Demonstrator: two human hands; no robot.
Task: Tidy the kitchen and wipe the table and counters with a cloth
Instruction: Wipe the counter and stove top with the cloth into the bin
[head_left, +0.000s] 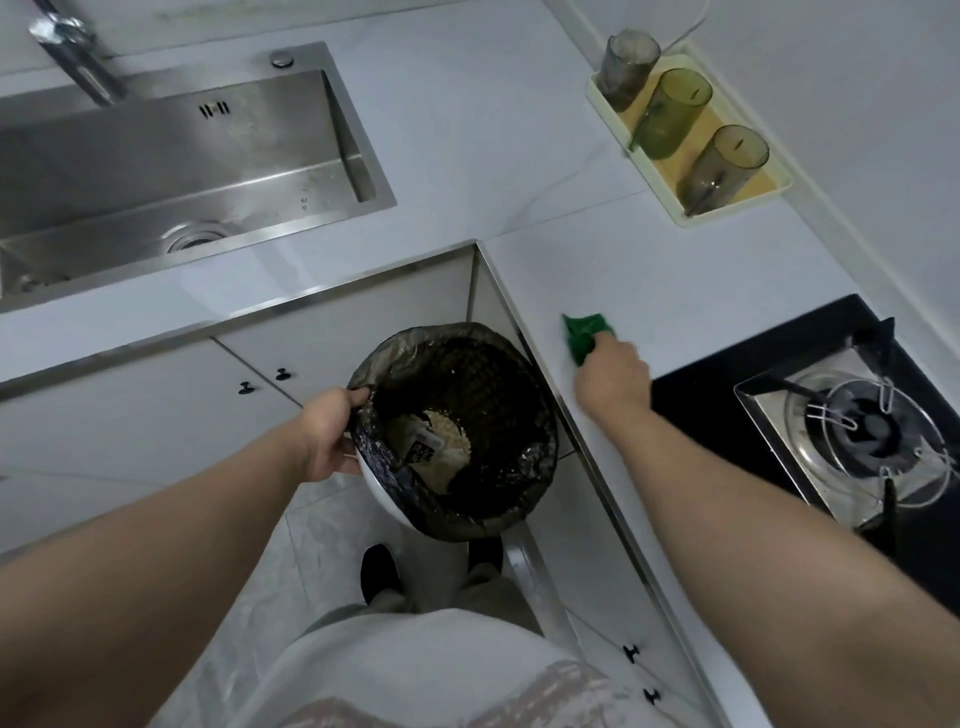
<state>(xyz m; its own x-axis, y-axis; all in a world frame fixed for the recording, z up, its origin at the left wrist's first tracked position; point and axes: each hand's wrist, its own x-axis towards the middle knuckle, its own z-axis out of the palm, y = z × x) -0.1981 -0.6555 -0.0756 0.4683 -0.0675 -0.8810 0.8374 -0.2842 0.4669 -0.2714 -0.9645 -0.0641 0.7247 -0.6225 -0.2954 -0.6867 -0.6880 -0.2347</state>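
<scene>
Left hand (332, 434): closed on the near-left rim of the bin (457, 431), thumb hooked over the bag edge
Bin: held tilted in the inside corner of the worktop (519, 156), its mouth just beside the metal edge strip; lined with a dark bag (498, 374); scraps and a small packet are seen at the bottom
Right hand (613, 371): clamped around a green cloth (584, 332), knuckles up
Cloth: bunched, pressed onto the worktop near its front edge, between the bin and the hob (852, 431)
Worktop: pale, L-shaped, edged in metal
Sink (171, 156): steel, set into the worktop at upper left, with a tap (78, 57) above it
Tray (691, 135): cream, placed against the wall at upper right; three tinted glasses (675, 111) are stood in a row on it
Hob: black glass, one burner with a wire pan rest, at far right
Cupboards (156, 405): white doors with small dark knobs, below the worktop
Floor (291, 561): pale tiles; dark shoes are seen under the bin
</scene>
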